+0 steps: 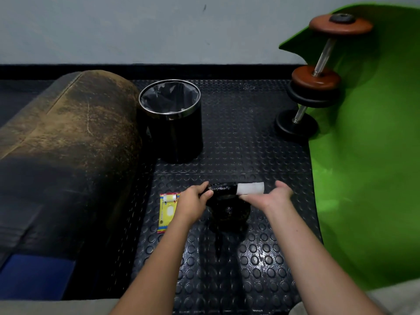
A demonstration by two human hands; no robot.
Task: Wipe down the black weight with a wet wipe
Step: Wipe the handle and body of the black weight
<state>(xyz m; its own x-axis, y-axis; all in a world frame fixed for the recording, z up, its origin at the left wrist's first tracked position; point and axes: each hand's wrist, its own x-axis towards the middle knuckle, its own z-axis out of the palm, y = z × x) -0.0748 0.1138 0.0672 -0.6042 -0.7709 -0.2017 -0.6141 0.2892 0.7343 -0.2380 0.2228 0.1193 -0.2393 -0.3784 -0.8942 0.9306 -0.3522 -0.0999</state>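
Place: just in front of the bin [171, 119], on the studded black floor mat [238, 137], with the bin as the landmark for everything below.

Weight: the black weight [223, 201] is nearer the camera than the bin and a little right of it, tilted up between both hands; it looks like a dumbbell seen end-on, one glossy end uppermost and a round end below.

Left hand: the left hand [195, 202] grips the weight's upper left edge, fingers curled over it.

Right hand: the right hand [269, 196] lies palm up, fingers tucked under the wet wipe [251, 188], pressing it against the weight's upper right side; the fingertips are hidden.

Handling, weight: judged dense and rigid, tiring to tilt one-handed. The shine suggests a damp or smooth skin that may slip, so the steadying grip is best kept on the rim or the bar, with the lower end resting on the mat.

Handling, wipe: soft, limp and light; it would bunch unless kept flat under the fingers.

Writing: the wipe packet [168, 212], left of the weight, shows yellow, red and blue print with a white oval, but no word is legible. No brand is visible on the weight.

Also near: brown-plated dumbbell [327, 51] on a green mat [368, 133], well right of the bin; worn brown cushion [75, 123] touching its left.
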